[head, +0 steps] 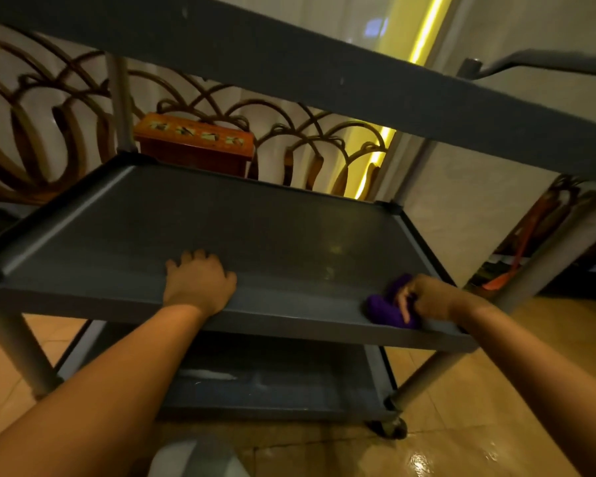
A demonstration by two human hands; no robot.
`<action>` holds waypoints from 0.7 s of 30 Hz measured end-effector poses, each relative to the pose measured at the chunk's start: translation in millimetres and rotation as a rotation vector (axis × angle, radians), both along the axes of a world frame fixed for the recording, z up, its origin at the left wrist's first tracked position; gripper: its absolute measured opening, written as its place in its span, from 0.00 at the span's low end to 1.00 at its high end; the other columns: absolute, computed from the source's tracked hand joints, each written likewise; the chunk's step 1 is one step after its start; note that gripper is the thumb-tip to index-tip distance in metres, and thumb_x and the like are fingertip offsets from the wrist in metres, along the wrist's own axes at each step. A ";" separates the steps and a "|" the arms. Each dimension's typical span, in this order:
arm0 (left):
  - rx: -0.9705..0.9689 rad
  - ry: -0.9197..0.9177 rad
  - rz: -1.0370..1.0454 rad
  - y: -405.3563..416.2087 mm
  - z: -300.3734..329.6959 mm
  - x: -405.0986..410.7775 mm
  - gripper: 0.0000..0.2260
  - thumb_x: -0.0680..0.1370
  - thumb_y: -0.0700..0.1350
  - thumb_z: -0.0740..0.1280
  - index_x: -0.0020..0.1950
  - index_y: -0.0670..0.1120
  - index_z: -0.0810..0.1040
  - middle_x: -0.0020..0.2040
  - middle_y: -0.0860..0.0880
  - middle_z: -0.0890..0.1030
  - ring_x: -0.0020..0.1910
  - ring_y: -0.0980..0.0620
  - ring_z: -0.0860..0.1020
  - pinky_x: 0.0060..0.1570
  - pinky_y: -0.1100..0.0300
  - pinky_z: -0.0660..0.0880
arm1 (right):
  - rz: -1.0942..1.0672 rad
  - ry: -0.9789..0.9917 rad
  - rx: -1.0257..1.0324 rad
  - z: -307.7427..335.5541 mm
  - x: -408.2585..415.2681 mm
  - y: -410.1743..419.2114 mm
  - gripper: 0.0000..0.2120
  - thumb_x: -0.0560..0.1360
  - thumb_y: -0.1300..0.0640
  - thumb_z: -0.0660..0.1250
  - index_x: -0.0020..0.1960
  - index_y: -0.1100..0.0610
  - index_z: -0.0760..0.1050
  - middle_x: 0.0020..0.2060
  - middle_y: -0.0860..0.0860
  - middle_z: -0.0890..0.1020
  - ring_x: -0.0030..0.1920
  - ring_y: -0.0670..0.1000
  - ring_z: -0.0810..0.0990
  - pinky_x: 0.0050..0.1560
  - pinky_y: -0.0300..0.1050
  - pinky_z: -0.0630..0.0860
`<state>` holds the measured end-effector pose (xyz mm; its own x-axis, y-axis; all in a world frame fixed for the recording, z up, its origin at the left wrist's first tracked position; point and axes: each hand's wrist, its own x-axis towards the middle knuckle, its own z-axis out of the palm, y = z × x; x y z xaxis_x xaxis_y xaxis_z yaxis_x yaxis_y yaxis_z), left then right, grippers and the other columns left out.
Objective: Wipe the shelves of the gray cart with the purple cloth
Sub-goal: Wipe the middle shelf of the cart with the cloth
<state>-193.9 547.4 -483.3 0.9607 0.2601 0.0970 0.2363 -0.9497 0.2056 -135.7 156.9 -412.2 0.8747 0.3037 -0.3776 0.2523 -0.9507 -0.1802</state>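
The gray cart has three shelves. Its middle shelf [255, 228] fills the centre of the view, the top shelf [324, 84] runs overhead and the bottom shelf [272, 376] lies below. My left hand [198, 282] rests over the middle shelf's front rim, fingers curled onto the surface. My right hand [427, 297] presses a bunched purple cloth [384, 308] onto the front right corner of that same shelf.
Behind the cart stands a curved wooden screen [49, 132] and an orange-brown box [193, 139]. A cart leg [544, 263] and caster [391, 426] are at the right on a shiny tiled floor [479, 425]. An orange tool [503, 277] lies beyond the right leg.
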 end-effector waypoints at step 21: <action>0.008 0.109 -0.087 16.7 -5.4 8.3 0.28 0.79 0.61 0.57 0.76 0.48 0.65 0.78 0.42 0.62 0.78 0.41 0.57 0.73 0.37 0.57 | -0.692 -0.377 0.312 -24.9 72.1 30.7 0.21 0.79 0.46 0.66 0.67 0.57 0.76 0.61 0.60 0.81 0.59 0.61 0.81 0.60 0.56 0.79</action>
